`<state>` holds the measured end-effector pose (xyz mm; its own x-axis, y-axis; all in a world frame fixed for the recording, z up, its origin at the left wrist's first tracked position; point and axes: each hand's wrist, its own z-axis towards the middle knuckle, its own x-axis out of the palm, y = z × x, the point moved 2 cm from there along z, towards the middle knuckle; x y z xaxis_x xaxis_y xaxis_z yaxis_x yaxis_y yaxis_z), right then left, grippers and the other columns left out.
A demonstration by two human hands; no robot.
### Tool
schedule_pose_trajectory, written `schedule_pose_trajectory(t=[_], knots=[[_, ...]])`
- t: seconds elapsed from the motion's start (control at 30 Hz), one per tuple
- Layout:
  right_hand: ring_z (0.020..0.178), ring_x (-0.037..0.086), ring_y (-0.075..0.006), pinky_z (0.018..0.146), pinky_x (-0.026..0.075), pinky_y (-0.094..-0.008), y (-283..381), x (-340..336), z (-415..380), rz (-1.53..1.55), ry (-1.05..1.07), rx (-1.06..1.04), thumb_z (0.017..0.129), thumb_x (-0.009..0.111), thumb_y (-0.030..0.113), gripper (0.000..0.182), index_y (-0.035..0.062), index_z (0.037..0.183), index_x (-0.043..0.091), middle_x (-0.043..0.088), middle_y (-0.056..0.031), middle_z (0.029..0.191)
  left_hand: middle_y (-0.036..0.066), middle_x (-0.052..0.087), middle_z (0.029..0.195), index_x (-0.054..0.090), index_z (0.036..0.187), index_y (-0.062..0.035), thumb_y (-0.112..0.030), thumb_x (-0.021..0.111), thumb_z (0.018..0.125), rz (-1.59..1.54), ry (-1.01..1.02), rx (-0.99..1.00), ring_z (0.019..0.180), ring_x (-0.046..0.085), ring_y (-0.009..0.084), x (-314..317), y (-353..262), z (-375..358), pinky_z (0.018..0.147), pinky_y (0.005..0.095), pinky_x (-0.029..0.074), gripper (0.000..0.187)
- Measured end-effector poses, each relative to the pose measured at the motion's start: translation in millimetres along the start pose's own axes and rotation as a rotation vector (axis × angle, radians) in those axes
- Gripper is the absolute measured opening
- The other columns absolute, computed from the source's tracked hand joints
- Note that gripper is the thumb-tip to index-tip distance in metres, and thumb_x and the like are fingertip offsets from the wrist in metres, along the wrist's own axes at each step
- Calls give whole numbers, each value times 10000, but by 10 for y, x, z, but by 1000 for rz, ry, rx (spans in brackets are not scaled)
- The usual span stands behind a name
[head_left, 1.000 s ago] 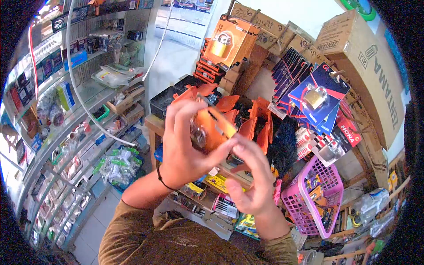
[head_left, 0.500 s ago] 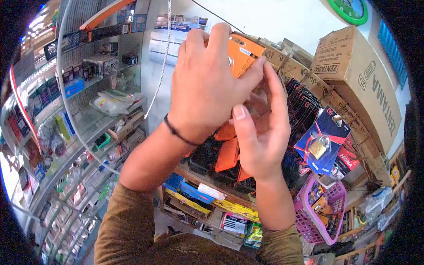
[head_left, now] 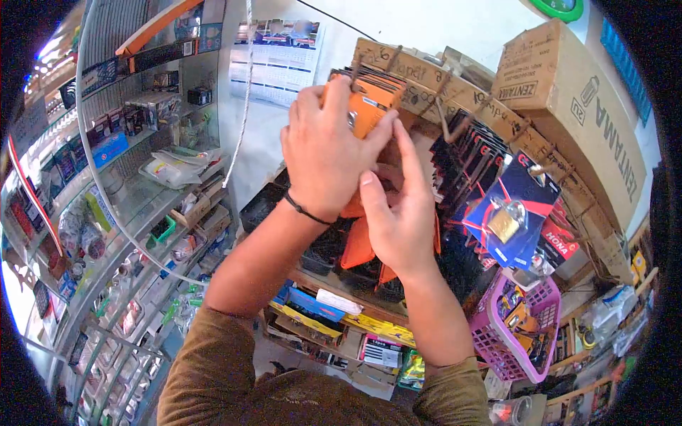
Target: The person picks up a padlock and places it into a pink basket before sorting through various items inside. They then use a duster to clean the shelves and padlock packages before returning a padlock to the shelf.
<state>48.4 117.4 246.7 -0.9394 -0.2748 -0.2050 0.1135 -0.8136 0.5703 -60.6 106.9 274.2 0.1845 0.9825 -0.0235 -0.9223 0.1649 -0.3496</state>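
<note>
Several orange carded packs (head_left: 376,96) stand in a stack near the board at the back, a metal hook close to their top. My left hand (head_left: 323,145) is closed over the front of the stack, its thumb along the lower right edge and its fingers at the upper left. My right hand (head_left: 401,220) is just below and to the right, fingers and thumb curved around the lower part of the packs, index tip close to the left thumb. The packs' lower part is mostly hidden by both hands. Orange pieces (head_left: 357,245) show beneath, above black trays.
A handwritten cardboard-brown board (head_left: 490,106) with hooks runs behind. Right are black carded packs (head_left: 465,153), a carded padlock (head_left: 504,226), a large carton (head_left: 568,106) and a pink basket (head_left: 490,341). A glass shelf (head_left: 142,135) stands left; a white rope (head_left: 245,106) hangs near it.
Both hands and the orange packs now appear lower and further left, partly because the view has shifted. More layered edges of the stack show, and the hook beside it is visible.
</note>
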Motion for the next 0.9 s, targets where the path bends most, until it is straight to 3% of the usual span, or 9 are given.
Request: schedule_pose_trajectory(t=[0.07, 0.2, 0.33, 0.47, 0.53, 0.6, 0.67, 0.73, 0.9], knots=[[1021, 498, -317, 841, 421, -353, 91, -69, -44, -205, 53, -123, 765, 558, 109, 606, -94, 1265, 283, 437, -254, 1164, 127, 531, 877, 516, 985, -68, -384, 707, 638, -10, -1, 8, 785, 544, 298, -4, -35, 6, 610, 401, 454, 507], [1108, 408, -395, 923, 371, -398, 220, -205, -478, -386, 214, -420, 773, 572, 161, 605, -66, 1260, 293, 368, -270, 1219, 171, 555, 859, 489, 1008, 2, -459, 708, 642, 8, 17, -120, 790, 553, 334, -48, -139, 22, 663, 413, 454, 628], [996, 524, -329, 825, 445, -398, 464, -701, -996, -376, 616, -169, 718, 624, 161, 574, 20, 1229, 404, 447, -183, 1169, 195, 529, 1017, 442, 1101, 41, -401, 668, 720, 32, -165, -33, 942, 527, 302, -320, -220, -152, 811, 378, 420, 626], [925, 567, -284, 742, 474, -366, 559, -1453, -1333, -541, 685, -355, 702, 632, 174, 517, 43, 1176, 472, 461, -166, 1159, 161, 500, 1013, 449, 1042, 40, -100, 474, 829, -306, -496, -175, 937, 494, 264, -678, -696, -713, 843, 388, 398, 257], [950, 531, -252, 729, 464, -343, 678, -1867, -1460, -750, 782, -359, 689, 603, 227, 444, 35, 1082, 533, 490, -138, 1065, 112, 525, 874, 485, 931, -40, -41, 452, 770, -121, -635, 243, 828, 510, 236, -707, -794, -1157, 782, 384, 407, 165], [895, 544, -245, 698, 464, -344, 697, -2268, -1571, -786, 731, -298, 688, 595, 228, 389, 38, 1024, 551, 516, -120, 968, 43, 506, 717, 491, 785, -108, -67, 480, 714, -851, -391, 461, 721, 511, 200, -608, -1186, -1436, 709, 352, 400, 83], [841, 557, -238, 667, 463, -344, 763, -2602, -1691, -829, 675, -188, 687, 586, 229, 338, 40, 966, 569, 541, -101, 871, 8, 527, 682, 533, 763, -146, -161, 551, 696, -899, -146, 545, 671, 515, 186, -389, -1728, -1594, 668, 326, 386, 71], [764, 572, -204, 626, 453, -337, 772, -2928, -1779, -926, 739, 43, 649, 618, 155, 250, 62, 878, 584, 553, -55, 828, 16, 569, 740, 580, 799, -135, -201, 605, 669, -888, 421, 861, 681, 524, 180, -251, -2046, -1601, 623, 325, 392, 148], [705, 571, -235, 617, 454, -368, 678, -3669, -2016, -1037, 587, 186, 658, 594, 137, 158, 58, 791, 568, 552, -68, 747, 43, 582, 725, 595, 814, -74, -97, 613, 661, -1008, 670, 713, 670, 560, 208, 414, -2716, -1901, 563, 305, 404, 156]])
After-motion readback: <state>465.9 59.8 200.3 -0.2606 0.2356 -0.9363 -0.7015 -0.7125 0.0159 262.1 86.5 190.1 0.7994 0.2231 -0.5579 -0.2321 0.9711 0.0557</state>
